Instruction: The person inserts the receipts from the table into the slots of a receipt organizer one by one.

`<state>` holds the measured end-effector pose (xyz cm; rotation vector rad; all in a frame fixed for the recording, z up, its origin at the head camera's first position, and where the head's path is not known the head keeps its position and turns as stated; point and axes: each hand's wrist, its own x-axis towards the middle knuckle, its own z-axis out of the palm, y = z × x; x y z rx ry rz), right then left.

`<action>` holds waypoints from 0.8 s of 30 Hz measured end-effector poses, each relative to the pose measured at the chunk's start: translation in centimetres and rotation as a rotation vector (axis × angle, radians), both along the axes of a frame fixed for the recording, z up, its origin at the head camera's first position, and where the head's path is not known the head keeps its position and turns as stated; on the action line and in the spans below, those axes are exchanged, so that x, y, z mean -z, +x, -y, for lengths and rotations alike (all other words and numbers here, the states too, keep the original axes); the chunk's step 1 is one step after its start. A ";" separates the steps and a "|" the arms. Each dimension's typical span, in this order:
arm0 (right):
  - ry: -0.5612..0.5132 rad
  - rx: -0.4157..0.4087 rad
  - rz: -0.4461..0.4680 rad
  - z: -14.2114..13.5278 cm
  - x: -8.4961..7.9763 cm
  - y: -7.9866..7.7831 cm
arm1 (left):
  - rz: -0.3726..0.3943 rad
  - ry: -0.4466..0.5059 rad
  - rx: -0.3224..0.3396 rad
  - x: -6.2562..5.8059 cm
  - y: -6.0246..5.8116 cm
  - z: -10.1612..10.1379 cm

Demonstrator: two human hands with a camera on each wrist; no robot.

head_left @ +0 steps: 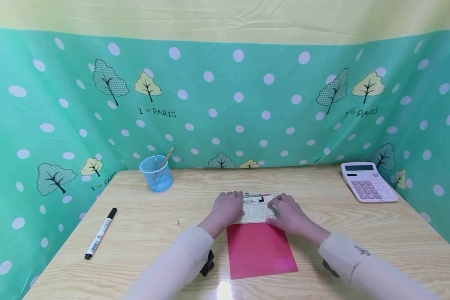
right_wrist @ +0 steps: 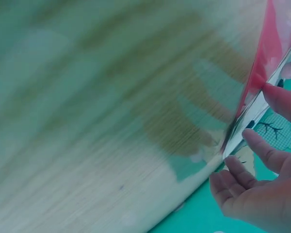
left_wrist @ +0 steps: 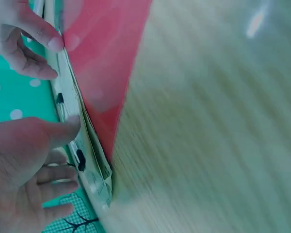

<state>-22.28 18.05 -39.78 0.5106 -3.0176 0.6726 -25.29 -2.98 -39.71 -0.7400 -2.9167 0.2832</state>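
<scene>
A pale printed paper booklet (head_left: 256, 211) with a grid and black marks lies at the far end of a flat red sheet (head_left: 260, 250). My left hand (head_left: 228, 207) holds the booklet's left side. Its thumb rests on the page while the other fingers lie beyond the far edge, as the left wrist view shows. At the right side, my right hand (head_left: 289, 214) grips the booklet with its thumb at the near edge and its index finger on the paper. Several loose layers (left_wrist: 94, 145) part along the booklet's near edge. A thin reddish stick (head_left: 260, 195) lies along its top.
A blue cup (head_left: 156, 177) with pencils stands at the back left. A black-capped white marker (head_left: 100, 234) lies on the left of the wooden table (head_left: 153, 258). The pink calculator (head_left: 369, 183) sits at the back right, near the green dotted curtain (head_left: 240, 116).
</scene>
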 end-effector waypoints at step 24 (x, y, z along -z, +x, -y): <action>0.107 -0.157 0.114 -1.8 0.8 5.8 | 0.149 0.111 -0.006 0.2 7.5 2.3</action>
